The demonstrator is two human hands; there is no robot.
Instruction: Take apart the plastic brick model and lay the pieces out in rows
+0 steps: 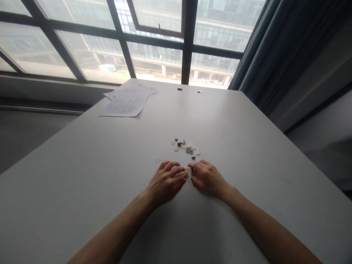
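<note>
My left hand [169, 179] is closed around a small tan studded building brick [186, 171], whose right end shows past the fingertips. Just to the right, my right hand [206, 176] pinches a small dark brick [191, 169] between thumb and fingers, mostly hidden by them. The two hands face each other low over the white table, a narrow gap between them. Beyond the fingers lies a small dark piece [193, 158]. Farther off are a grey studded brick [189, 150], a black piece [179, 144] and several white pieces [176, 147].
The white table [242, 146] stretches out to the windows. Printed paper sheets [125, 102] lie at its far left. Two round holes, one a dark cable hole [179, 89], are near the far edge. A dark blue curtain [264, 55] hangs on the right.
</note>
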